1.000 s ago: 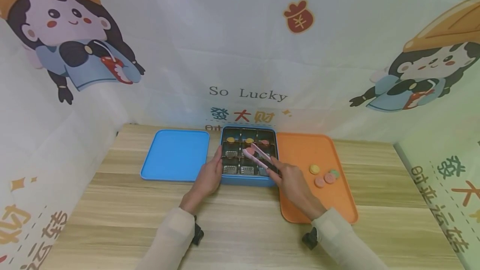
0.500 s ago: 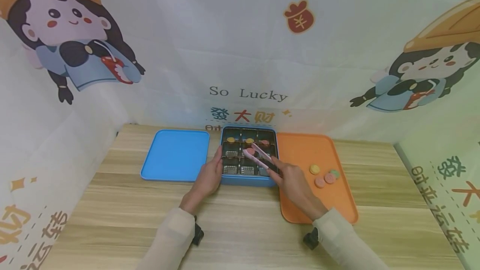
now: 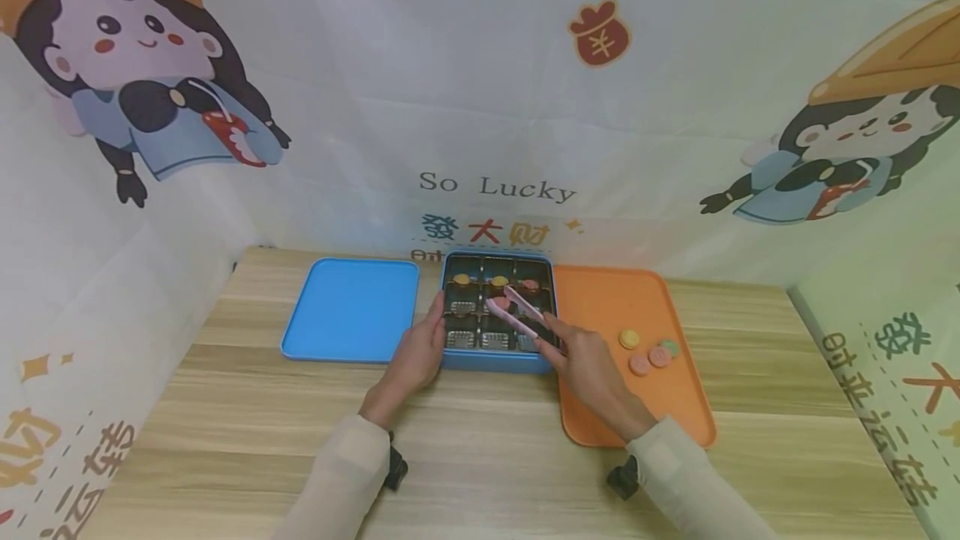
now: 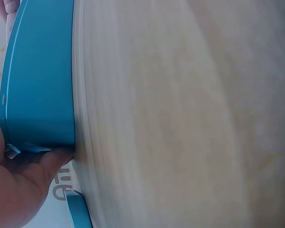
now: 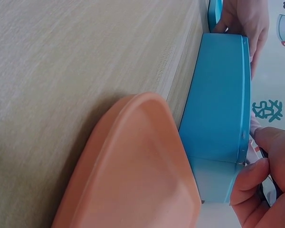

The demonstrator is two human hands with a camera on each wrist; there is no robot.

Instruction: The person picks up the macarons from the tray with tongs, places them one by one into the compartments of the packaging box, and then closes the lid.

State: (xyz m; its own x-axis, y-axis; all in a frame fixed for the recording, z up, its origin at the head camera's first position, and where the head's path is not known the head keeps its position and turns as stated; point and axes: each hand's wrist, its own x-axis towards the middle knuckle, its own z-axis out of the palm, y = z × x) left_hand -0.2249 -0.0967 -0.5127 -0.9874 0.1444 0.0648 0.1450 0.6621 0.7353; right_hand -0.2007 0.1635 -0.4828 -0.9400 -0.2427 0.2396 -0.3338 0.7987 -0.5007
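A blue box (image 3: 497, 362) with a dark divided insert stands at the table's centre. Along its left side lies my left hand (image 3: 417, 354), fingers extended against the wall; in the left wrist view the hand (image 4: 23, 185) touches the box's end. My right hand (image 3: 588, 365) grips pink-tipped tongs (image 3: 517, 322) over the insert. Between the tong tips, at the middle compartment, sits a pink round piece (image 3: 501, 303). In the back row lie two yellow round pieces, one a yellow disc (image 3: 462, 280), and a pink disc (image 3: 529, 286). My right hand partly covers the front right compartments.
To the right, an orange tray (image 3: 607, 294) carries several round pieces, among them a yellow one (image 3: 628, 338) and a green one (image 3: 671, 347). Left of the box lies a shallow blue lid (image 3: 351, 307). A printed cloth (image 3: 495, 107) hangs close behind the table.
The tong tips have spread slightly farther apart around the pink piece. Both hands and the box hold nearly the same positions.
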